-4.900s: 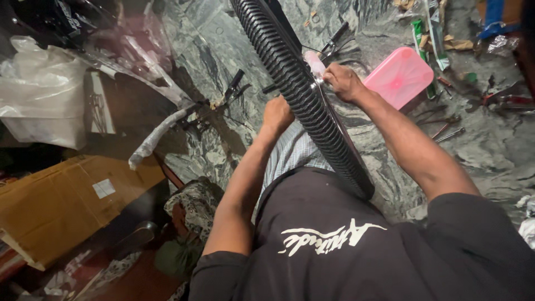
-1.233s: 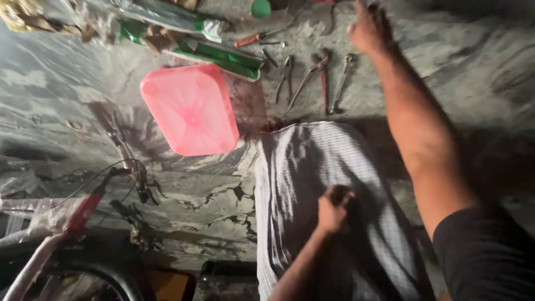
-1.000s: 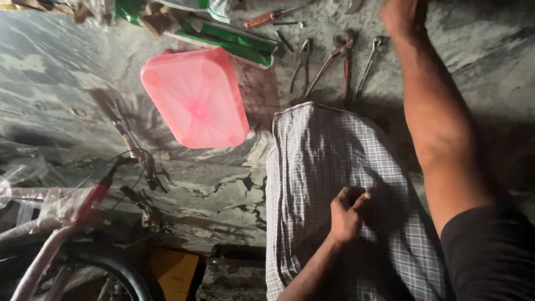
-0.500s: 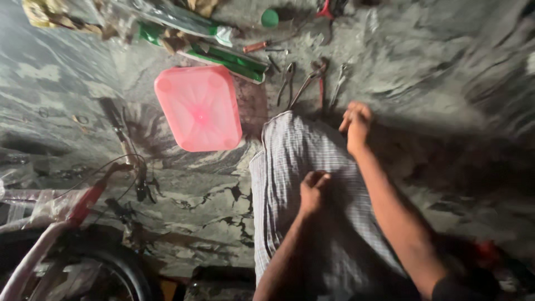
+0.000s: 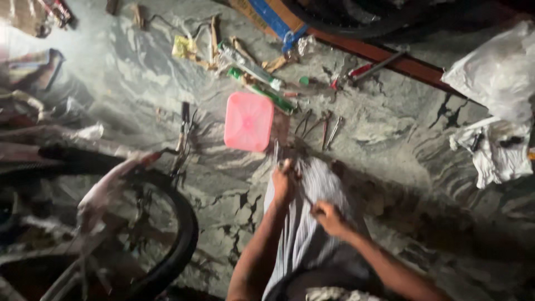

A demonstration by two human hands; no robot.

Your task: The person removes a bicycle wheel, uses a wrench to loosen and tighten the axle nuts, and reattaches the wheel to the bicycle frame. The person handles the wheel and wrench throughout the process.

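Observation:
My left hand [image 5: 284, 181] and my right hand [image 5: 329, 214] are close together over the grey checked cloth [image 5: 304, 239] on my lap. Both are closed around a thin metal tool [image 5: 304, 196] that runs between them, and its tip pokes out above the left fist. The picture is blurred, so I cannot tell what kind of tool it is. Just beyond my hands, on the marbled stone floor [image 5: 401, 134], lie a pink square tray [image 5: 248, 121] and a few pliers and wrenches [image 5: 320, 125].
A bicycle wheel with a black tyre [image 5: 173, 245] and a brake lever [image 5: 184, 125] fill the left side. Green tubes [image 5: 262, 92] and scraps lie past the tray. A white rag [image 5: 493, 150], a plastic bag [image 5: 496, 67] and a cardboard box [image 5: 267, 14] sit at the right and far edges.
My right hand reached out to the tools on the floor and came back to my lap. Both hands have now met around a thin tool. The view has swung to take in the wheel.

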